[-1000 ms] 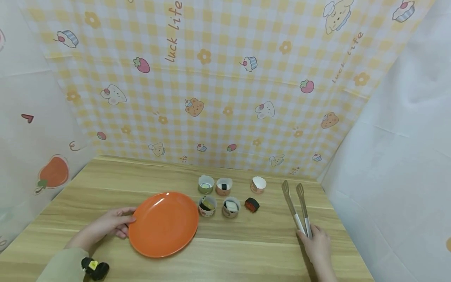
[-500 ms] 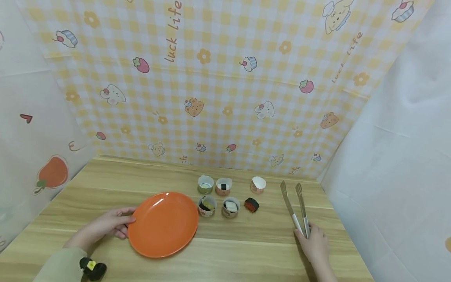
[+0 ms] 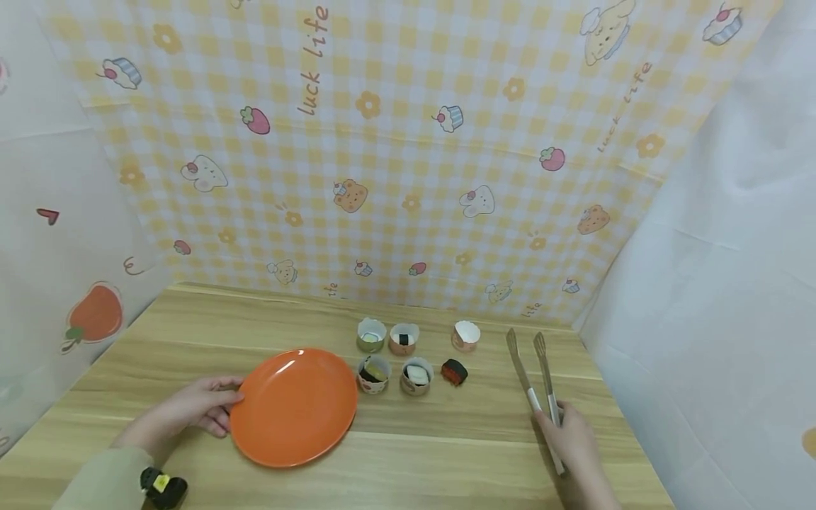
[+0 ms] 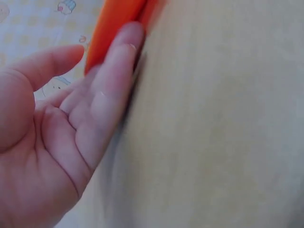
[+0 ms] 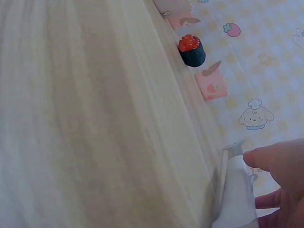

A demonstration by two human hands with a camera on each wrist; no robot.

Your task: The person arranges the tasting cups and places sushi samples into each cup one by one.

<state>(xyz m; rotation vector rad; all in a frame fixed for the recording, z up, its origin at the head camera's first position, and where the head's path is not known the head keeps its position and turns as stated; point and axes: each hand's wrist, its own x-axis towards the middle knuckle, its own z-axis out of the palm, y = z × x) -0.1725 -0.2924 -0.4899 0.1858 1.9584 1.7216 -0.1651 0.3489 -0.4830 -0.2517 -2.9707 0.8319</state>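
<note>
My left hand (image 3: 194, 407) is at the left rim of an orange plate (image 3: 293, 409) lying on the table. In the left wrist view its fingers are extended against the plate's edge, with the thumb held apart. On the right, my right hand (image 3: 574, 435) pinches the white handles of metal tongs (image 3: 519, 361). Their two slotted gold-coloured ends point away from me and stand apart. The right wrist view has the thumb resting on the white handle (image 5: 236, 192). Between plate and tongs lies a red-roe sushi piece (image 3: 455, 371) wrapped in black.
Several small paper cups holding sushi pieces stand right of the plate, among them a green cup (image 3: 371, 336). A pink cup (image 3: 466, 336) with a white inside stands behind the roe piece. A black sushi piece with a yellow band (image 3: 163, 487) lies by the left sleeve. Patterned cloth hangs behind.
My right hand has turned slightly on the tongs, so the handle's rear end now shows beside the palm. The left hand, plate and cups keep their places; the view shifts a little.
</note>
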